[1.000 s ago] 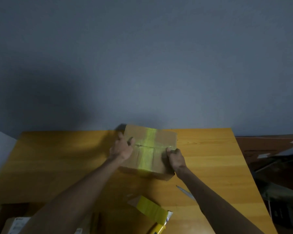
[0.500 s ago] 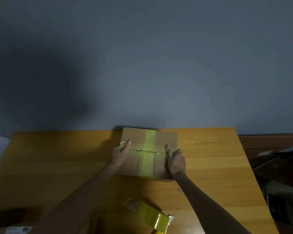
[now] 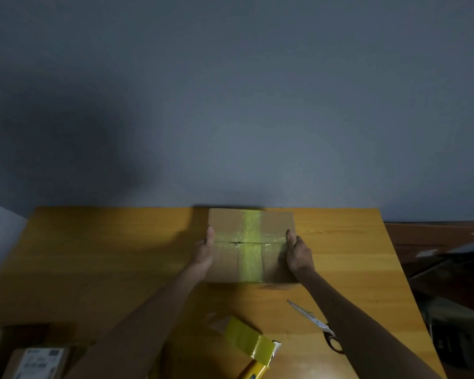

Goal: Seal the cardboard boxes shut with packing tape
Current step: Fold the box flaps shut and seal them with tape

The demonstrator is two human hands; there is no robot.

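Note:
A closed cardboard box [image 3: 227, 222] lies flat at the far edge of the wooden table [image 3: 107, 255], against the grey wall. A yellowish tape strip [image 3: 250, 242] runs down its middle, and glossy clear tape crosses its flap seam. My left hand [image 3: 204, 251] holds the box's left side with the thumb up on the top face. My right hand [image 3: 298, 251] holds the right side the same way. The other fingers are hidden behind the box sides. A yellow tape roll in its dispenser [image 3: 251, 341] lies near the table's front edge.
Scissors [image 3: 312, 322] lie on the table under my right forearm, blades pointing toward the box. A second cardboard box with a white label [image 3: 36, 362] sits at the bottom left corner. Dark furniture and clutter [image 3: 449, 269] stand past the table's right edge.
The box was tilted and skewed; it now lies flat and square, farther back against the wall. Both hands have slid from its near corners to its left and right sides.

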